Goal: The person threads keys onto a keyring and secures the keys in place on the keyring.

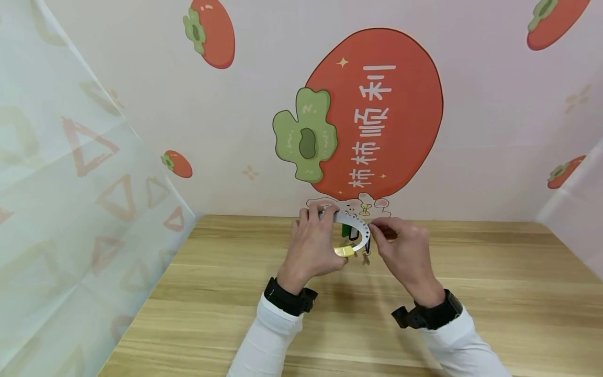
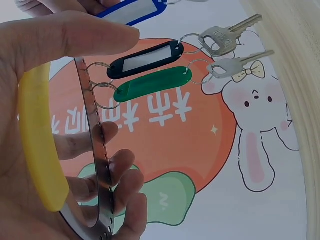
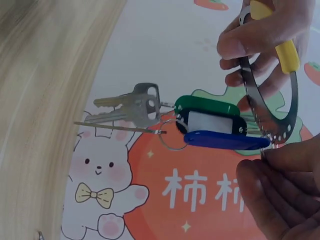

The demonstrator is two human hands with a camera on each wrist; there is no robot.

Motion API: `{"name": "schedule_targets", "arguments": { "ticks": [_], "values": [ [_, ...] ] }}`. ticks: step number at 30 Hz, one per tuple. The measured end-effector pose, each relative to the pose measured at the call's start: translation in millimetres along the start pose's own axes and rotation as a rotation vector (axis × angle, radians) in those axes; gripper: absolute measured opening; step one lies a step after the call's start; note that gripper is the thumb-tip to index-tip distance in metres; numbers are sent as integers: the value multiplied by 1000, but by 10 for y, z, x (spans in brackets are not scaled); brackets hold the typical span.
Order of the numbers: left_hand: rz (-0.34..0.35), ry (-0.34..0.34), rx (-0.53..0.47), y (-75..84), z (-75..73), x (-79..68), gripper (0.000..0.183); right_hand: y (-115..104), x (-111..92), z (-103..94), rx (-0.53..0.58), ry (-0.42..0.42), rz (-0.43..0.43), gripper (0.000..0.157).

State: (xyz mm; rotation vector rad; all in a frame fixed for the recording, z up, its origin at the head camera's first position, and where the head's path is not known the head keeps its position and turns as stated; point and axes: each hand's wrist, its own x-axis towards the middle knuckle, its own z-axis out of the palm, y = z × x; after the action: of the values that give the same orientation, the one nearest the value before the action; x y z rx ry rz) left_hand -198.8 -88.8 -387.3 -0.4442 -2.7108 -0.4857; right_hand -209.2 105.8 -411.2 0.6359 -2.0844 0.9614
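Observation:
My left hand (image 1: pixel 311 246) grips a curved metal key holder (image 1: pixel 363 231) with a row of small holes and a yellow handle (image 2: pixel 41 140). Split rings join a black key tag (image 2: pixel 145 60) and a green key tag (image 2: pixel 152 84) to the metal band, each tag with a silver key (image 2: pixel 220 41) at its far end. Beside them is a blue key tag (image 3: pixel 227 140), which also carries a key. At the edge of the band, my right hand (image 1: pixel 402 251) pinches the small ring of the blue tag between thumb and forefinger; the fingertips partly hide this ring.
Both hands are raised above a wooden table (image 1: pixel 221 309). A white backdrop (image 1: pixel 245 115) printed with persimmons and a rabbit rises behind the table's far edge. Pale patterned sheeting (image 1: pixel 94 199) stands along the left, and more backdrop is on the right.

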Motion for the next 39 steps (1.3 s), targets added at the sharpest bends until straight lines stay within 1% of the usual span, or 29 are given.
{"name": "schedule_targets", "arguments": {
  "ticks": [7, 11, 16, 18, 20, 24, 28, 31, 34, 39],
  "values": [
    [8, -33, -3, -5, -10, -3, 90, 47, 14, -22, -10, 7, -136, 19],
    [21, -50, 3, -21, -17, -5, 90, 54, 24, -40, -19, -32, -184, 23],
    [23, -71, 0, -28, -21, -5, 91, 56, 22, -47, -58, -86, -224, 25],
    [19, -70, -6, -23, -24, -6, 91, 57, 19, -42, -68, -80, -222, 25],
    [15, -64, -19, -15, -25, -5, 90, 55, 15, -34, -62, -59, -198, 25],
    [1, -40, -38, -6, -18, 1, 88, 33, 7, -10, -42, -18, -112, 22],
    [-12, -21, -28, -1, -3, 3, 87, 2, -1, 14, -22, -8, -12, 18],
    [-16, -14, -14, 2, 2, 3, 86, -9, -2, 25, -7, -5, 29, 15],
    [-16, -15, -4, 7, 0, 3, 86, -6, 0, 22, -12, -6, 17, 14],
    [-12, -32, 6, 10, -11, -2, 89, 19, 5, -5, -32, -20, -69, 16]
  ]
}}
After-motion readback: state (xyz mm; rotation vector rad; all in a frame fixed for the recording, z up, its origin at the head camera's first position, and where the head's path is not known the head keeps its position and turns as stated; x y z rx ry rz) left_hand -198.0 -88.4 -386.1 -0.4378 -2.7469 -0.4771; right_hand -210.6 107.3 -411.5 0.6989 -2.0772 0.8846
